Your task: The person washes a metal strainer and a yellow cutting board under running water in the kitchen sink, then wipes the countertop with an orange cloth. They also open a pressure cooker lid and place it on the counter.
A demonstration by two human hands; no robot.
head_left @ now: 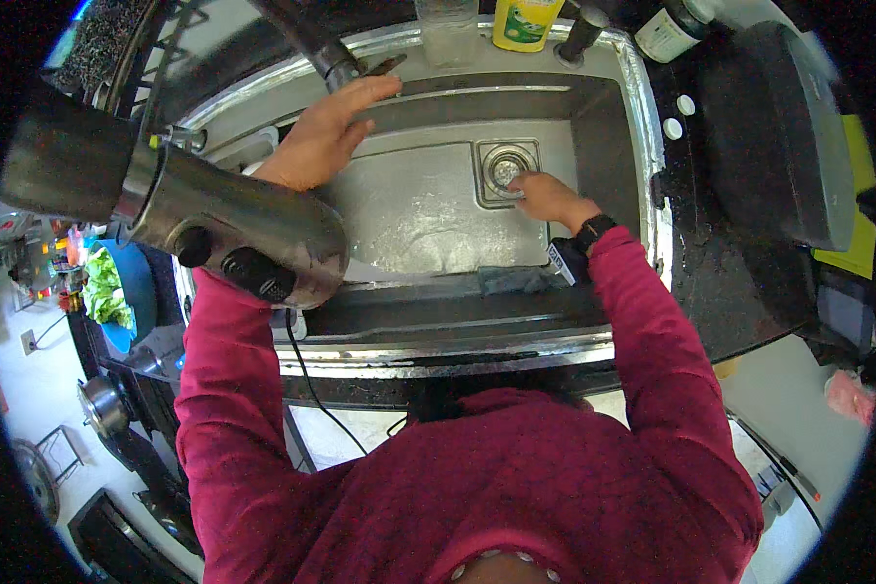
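The right hand [545, 195], fingers loosely curled and holding nothing visible, rests at the edge of the drain strainer [505, 167] in the sink [419, 209] floor's far right corner, while the left hand [326, 136], spread flat, braces the far-left sink wall; fingertip pressure should stay light and centred on the strainer.

One sink [603, 127], one drain [505, 167], two white caps [686, 104], one yellow bottle [524, 21], two hands [326, 131].

It is a home kitchen: a steel sink [594, 127] set in a dark countertop [720, 282], a yellow dish-soap bottle [524, 21] at its far rim, a pot [102, 404] near left
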